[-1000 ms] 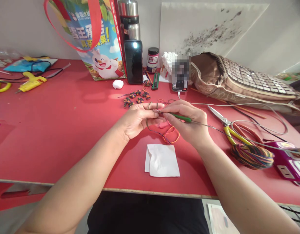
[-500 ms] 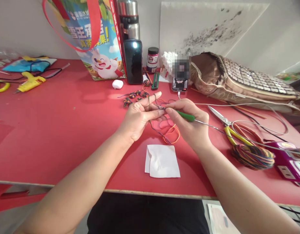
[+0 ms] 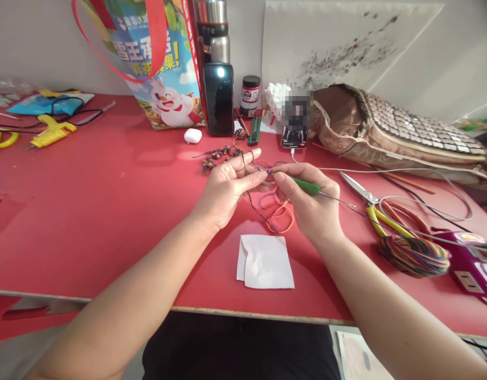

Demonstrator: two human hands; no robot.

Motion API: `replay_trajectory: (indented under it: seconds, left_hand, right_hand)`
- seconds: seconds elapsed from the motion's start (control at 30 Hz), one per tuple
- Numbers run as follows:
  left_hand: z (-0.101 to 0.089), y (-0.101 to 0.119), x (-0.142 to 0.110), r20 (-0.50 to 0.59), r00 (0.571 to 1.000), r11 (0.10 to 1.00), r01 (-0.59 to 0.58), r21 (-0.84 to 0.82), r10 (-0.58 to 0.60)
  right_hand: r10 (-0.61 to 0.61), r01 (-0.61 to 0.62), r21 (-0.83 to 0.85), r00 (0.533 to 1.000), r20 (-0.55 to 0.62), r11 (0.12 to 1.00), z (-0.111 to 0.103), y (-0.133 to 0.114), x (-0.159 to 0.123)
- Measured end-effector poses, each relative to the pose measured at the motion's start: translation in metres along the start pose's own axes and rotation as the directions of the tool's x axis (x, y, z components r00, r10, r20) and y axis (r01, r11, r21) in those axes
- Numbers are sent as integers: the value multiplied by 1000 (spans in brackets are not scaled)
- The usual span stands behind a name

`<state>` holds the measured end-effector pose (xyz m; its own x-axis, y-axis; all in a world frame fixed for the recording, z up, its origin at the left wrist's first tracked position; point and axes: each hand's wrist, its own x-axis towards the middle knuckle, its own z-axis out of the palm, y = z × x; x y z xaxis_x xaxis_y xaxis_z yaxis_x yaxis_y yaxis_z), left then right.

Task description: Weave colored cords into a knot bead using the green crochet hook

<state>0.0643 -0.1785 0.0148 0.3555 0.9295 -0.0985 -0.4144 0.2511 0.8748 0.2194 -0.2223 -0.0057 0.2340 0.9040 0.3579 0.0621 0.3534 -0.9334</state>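
well, the small dark bit of yarn work [image 3: 270, 176] sits right between the hands, pinched in the left hand's [image 3: 227, 192] thumb and fingertips, while the right hand [image 3: 316, 192] grips the green-handled hook [image 3: 307, 187] close against it; i can't make out the tip. a moment ago the left forefinger lay flatter; now it's lifted, the dark strand [image 3: 256, 209] wound around it, and the handle has slid slightly rightward. to my eye, that spreads the strand and gives the hook room to work. just below the hands lie orange and pink loops [image 3: 282, 231], then a folded white sheet [image 3: 267, 262]. knotted yarn pieces [image 3: 217, 154] sit beyond the left hand; scissors [image 3: 370, 199] and a multicoloured yarn ball [image 3: 415, 255] lie right of the right hand.
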Motion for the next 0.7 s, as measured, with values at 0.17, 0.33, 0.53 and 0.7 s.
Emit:
replay_trajectory:
  seconds: [0.17,0.33,0.53,0.7]
  left_hand:
    - [-3,-2,3,8,1000,1000,-15,-9,15]
    - [-6,-3,3,49,998,999,-38,27,37]
    - [-4,-2,1,56,997,996,-64,62,61]
    - [-1,1,-1,38,998,994,-58,89,55]
  right_hand:
    - [-10,10,6,1000,17,1000,-1,-1,-1]
    - [-41,41,-11,998,45,999,-1,-4,-2]
    - [-90,91,-15,994,56,996,0,-6,-4]
    - [-129,132,-53,990,57,990,-1,-7,-5]
